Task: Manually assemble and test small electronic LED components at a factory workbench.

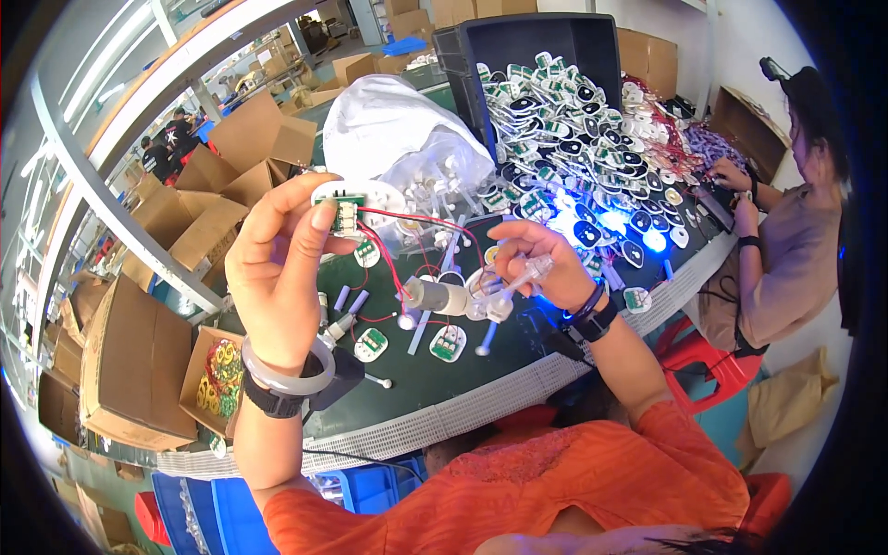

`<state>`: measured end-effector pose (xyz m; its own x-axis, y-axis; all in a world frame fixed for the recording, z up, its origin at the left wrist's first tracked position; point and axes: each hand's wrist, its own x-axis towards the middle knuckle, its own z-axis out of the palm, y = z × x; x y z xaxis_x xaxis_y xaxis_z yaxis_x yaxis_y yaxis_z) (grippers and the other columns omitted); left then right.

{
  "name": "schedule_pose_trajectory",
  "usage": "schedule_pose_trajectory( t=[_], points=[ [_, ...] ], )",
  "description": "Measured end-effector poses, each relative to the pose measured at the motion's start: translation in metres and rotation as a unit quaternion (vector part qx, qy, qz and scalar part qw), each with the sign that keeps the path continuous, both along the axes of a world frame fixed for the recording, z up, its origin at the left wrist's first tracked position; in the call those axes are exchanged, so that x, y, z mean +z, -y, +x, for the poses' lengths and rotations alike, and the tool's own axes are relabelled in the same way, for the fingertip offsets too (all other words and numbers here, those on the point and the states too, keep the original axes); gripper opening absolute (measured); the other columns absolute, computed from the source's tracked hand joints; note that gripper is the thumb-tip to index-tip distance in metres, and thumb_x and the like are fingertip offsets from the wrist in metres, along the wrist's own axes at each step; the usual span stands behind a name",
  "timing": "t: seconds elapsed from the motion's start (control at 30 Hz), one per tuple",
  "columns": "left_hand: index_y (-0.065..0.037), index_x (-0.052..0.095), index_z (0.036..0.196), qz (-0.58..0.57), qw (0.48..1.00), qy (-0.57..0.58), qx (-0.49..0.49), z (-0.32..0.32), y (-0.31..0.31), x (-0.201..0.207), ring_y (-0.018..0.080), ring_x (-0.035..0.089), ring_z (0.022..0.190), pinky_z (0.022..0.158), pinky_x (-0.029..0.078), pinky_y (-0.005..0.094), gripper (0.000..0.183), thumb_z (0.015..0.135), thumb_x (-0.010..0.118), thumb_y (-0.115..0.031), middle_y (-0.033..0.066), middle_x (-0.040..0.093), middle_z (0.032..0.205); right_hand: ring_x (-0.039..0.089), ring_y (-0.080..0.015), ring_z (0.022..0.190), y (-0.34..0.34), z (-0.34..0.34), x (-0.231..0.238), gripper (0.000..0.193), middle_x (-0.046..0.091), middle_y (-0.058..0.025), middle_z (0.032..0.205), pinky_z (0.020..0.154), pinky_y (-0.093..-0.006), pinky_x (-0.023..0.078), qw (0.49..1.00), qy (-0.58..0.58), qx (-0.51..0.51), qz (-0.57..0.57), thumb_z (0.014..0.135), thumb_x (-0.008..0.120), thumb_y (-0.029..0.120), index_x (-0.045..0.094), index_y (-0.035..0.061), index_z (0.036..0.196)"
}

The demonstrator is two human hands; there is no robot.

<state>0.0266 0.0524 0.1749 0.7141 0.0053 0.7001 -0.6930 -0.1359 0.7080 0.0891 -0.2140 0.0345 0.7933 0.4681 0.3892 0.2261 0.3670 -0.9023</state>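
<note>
My left hand [282, 268] is raised over the dark green bench [444, 379] and pinches a small white oval part with a green circuit board [344, 205]. Red and black wires [393, 254] run from the board down to a small grey motor [433, 296]. My right hand [529, 259] grips a clear plastic tube piece [520, 282] right beside the motor, among loose clear parts. Both wrists wear bands, the left also a pale bangle.
Loose white boards [449, 342] and clear tubes lie on the bench. Behind stand a clear bag of parts [407, 139] and a dark crate [555, 46] spilling several white oval parts. Another person [786, 231] works at the right. Cardboard boxes [129, 361] fill the left.
</note>
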Motion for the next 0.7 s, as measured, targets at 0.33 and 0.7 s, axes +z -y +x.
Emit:
schedule_pose_trajectory(
  t=[0.33, 0.7],
  points=[
    [0.002, 0.061, 0.112, 0.025, 0.998, -0.016, -0.062, -0.005, -0.001, -0.001, 0.0113, 0.064, 0.078, 0.068, 0.056, 0.0229, 0.021, 0.092, 0.06, -0.003, 0.0079, 0.067, 0.095, 0.055, -0.0052, 0.06, -0.009, 0.016, 0.037, 0.024, 0.068, -0.0069, 0.096, 0.055, -0.0184, 0.043, 0.995, 0.033, 0.04, -0.083, 0.093, 0.055, 0.009, 0.06, 0.0015, 0.116],
    [0.004, 0.061, 0.112, 0.037, 0.998, 0.005, -0.048, -0.015, -0.008, 0.004, 0.0118, 0.064, 0.078, 0.067, 0.056, 0.0239, 0.022, 0.092, 0.061, -0.003, 0.0093, 0.067, 0.094, 0.06, -0.0102, 0.066, -0.019, 0.067, -0.012, 0.018, 0.067, -0.0055, 0.091, 0.063, -0.0231, 0.048, 0.976, 0.039, -0.082, -0.2, 0.094, 0.057, 0.016, 0.064, 0.0029, 0.104]
  ],
)
